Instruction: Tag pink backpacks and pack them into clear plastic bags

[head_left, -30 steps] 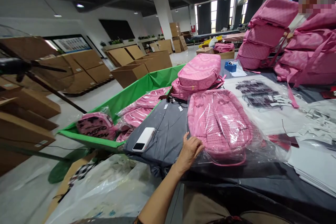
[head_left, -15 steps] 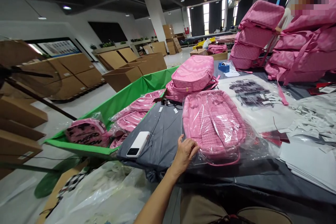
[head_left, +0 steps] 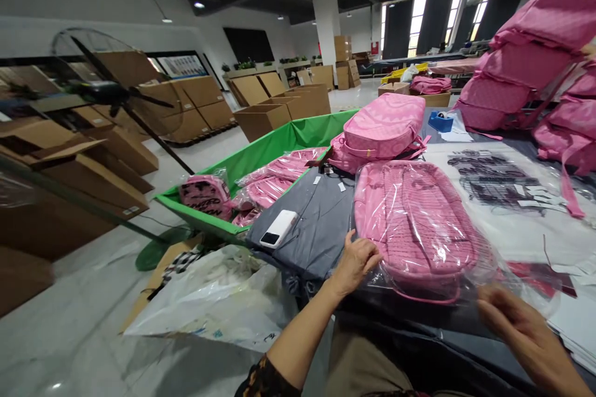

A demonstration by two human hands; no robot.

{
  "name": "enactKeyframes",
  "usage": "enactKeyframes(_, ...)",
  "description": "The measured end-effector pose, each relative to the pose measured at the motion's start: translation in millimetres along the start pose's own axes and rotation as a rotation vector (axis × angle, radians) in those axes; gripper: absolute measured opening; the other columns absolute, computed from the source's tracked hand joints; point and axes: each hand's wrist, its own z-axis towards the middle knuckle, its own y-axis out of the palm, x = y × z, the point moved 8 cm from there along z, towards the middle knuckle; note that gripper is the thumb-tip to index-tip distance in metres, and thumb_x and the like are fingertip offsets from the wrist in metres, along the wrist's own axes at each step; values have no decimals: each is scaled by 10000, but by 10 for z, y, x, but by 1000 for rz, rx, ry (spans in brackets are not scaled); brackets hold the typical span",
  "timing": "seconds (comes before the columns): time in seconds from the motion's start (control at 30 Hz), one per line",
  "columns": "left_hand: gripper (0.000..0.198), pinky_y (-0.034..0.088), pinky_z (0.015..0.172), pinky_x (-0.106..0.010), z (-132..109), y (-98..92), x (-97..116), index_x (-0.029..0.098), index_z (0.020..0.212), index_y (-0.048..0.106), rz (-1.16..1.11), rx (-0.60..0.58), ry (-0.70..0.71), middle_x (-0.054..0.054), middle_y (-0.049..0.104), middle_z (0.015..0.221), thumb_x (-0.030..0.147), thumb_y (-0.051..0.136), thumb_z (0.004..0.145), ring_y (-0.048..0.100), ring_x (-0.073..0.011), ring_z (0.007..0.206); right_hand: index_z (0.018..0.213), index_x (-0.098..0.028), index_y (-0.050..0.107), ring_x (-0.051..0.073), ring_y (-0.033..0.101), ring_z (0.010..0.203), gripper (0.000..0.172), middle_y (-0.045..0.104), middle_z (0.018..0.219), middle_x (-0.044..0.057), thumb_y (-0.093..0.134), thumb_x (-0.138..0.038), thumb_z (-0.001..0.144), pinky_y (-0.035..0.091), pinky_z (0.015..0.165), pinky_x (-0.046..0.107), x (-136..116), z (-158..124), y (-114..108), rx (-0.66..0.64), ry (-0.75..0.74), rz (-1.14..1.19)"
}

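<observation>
Fingers (head_left: 364,252) spread, left hand (head_left: 356,267) on a pink backpack's (head_left: 414,223) plastic bag (head_left: 484,273); right hand (head_left: 524,329) at its edge, grip unclear

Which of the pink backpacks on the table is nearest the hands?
The pink backpack lying flat in a clear plastic bag, beside the left hand; the bare pink backpack behind it sits farther off.

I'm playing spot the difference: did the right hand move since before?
Yes. The right hand has come into view, and it is now to the right of the bagged pink backpack.
</observation>
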Motion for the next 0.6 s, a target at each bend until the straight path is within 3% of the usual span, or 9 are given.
enactKeyframes(0.07, 190, 245, 1173, -518, 10, -7, -3, 202, 848, 610, -12, -13, -15, 23, 706, 846, 343, 598, 975, 656, -146, 850, 737, -253, 524, 175, 540, 605, 370, 564, 669, 18, 431, -517, 979, 415, 565, 303, -515, 462, 366, -259, -223, -130)
enactKeyframes(0.13, 193, 243, 1174, -514, 16, -6, -2, 206, 843, 608, -19, -24, -24, 26, 707, 851, 345, 596, 976, 655, -146, 857, 758, -235, 542, 176, 561, 664, 259, 614, 735, 21, 457, -376, 957, 373, 614, 299, -845, 853, 695, -435, -365, -361)
enactKeyframes(0.23, 177, 237, 1178, -505, 19, 1, 3, 211, 853, 609, -27, -30, -30, 28, 705, 859, 327, 582, 983, 652, -145, 865, 780, -231, 584, 190, 604, 732, 89, 665, 776, 17, 608, -273, 855, 321, 622, 281, -882, 1333, 987, -571, -350, -603)
enactKeyframes(0.33, 166, 238, 1180, -495, 16, 3, 3, 206, 855, 610, -34, -24, -37, 28, 703, 861, 318, 595, 977, 652, -146, 871, 852, -229, 605, 198, 612, 694, 213, 675, 741, 9, 770, -317, 748, 287, 579, 267, -693, 1636, 954, -555, -259, -644)
enactKeyframes(0.4, 166, 243, 1178, -489, 15, 4, -2, 204, 851, 612, -43, -27, -41, 30, 704, 856, 320, 610, 969, 652, -145, 865, 868, -219, 592, 196, 607, 672, 262, 680, 746, 16, 786, -343, 742, 278, 557, 264, -584, 1712, 813, -498, -197, -660)
enactKeyframes(0.5, 169, 250, 1172, -477, 14, -1, -21, 205, 844, 614, -64, -30, -48, 34, 703, 844, 321, 613, 967, 648, -141, 847, 842, -220, 565, 177, 600, 660, 162, 682, 755, 15, 679, -336, 845, 300, 564, 262, -582, 1602, 665, -417, -162, -650)
enactKeyframes(0.6, 172, 255, 1166, -465, 10, 8, -39, 208, 840, 612, -76, -38, -62, 35, 697, 843, 322, 610, 968, 641, -141, 847, 864, -226, 582, 184, 634, 696, 125, 705, 790, 17, 630, -341, 879, 337, 594, 263, -695, 1336, 822, -413, -232, -648)
